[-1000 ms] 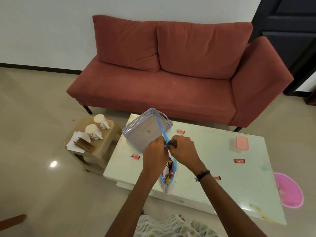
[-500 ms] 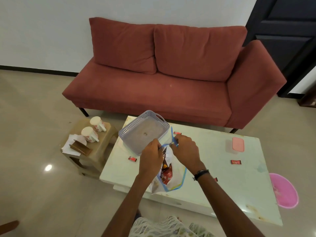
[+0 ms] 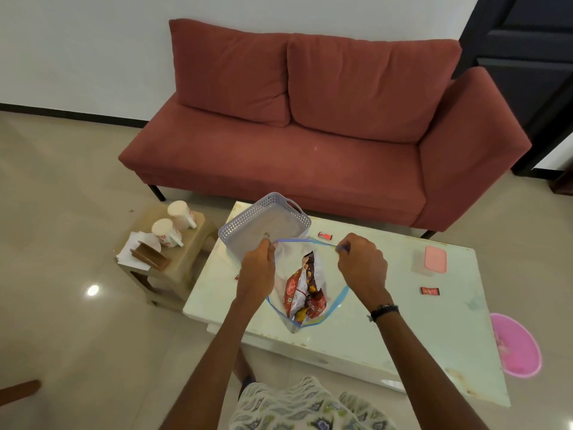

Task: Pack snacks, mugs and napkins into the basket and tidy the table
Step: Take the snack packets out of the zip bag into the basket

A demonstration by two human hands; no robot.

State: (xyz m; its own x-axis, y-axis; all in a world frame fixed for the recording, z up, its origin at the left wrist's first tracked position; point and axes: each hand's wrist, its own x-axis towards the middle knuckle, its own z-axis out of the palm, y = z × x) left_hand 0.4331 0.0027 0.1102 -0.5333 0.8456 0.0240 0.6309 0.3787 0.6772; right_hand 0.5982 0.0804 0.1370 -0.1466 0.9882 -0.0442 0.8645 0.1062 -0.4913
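Note:
A clear zip bag (image 3: 336,301) with a blue rim is held wide open above the white table (image 3: 403,330). My left hand (image 3: 255,271) pinches its left rim and my right hand (image 3: 361,265) pinches its right rim. Red and brown snack packets (image 3: 302,290) lie inside the bag. A grey perforated basket (image 3: 266,225) sits just behind the bag at the table's far left corner. Two small red candies (image 3: 325,235) (image 3: 430,291) lie loose on the table. Two white mugs (image 3: 181,214) (image 3: 166,232) and white napkins (image 3: 131,248) rest on a low stool (image 3: 186,259) to the left.
A pink lidded box (image 3: 435,259) sits on the table's right side. A red sofa (image 3: 310,144) stands behind the table. A pink tub (image 3: 516,346) is on the floor at the right. A brown napkin holder (image 3: 150,259) lies on the stool.
My hands have moved apart and pulled the bag's mouth wide open; a second ago they were close together at its zip. The snack packets inside now show.

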